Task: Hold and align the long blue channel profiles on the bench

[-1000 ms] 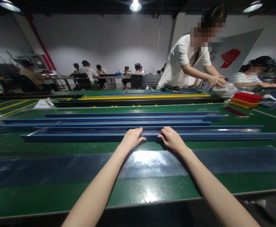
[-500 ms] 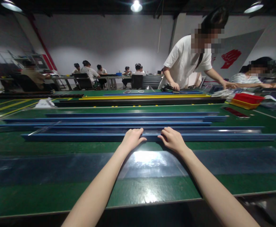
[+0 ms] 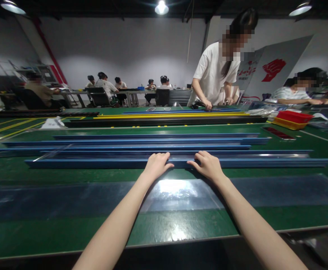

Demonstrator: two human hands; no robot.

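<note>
Front blue rail, laid on green table beyond a clear sheet, is gripped mid-length by its near wall in left hand and right hand, thumbs outside. Judged light, fairly stiff, slick; wider-spaced holds advised, as long ends may flex.

Sheet lay on tbl nr its front edge, w/ front channel just behind. Other channels sat beyond that; phone was rear R, trays behind & R of phone.
</note>
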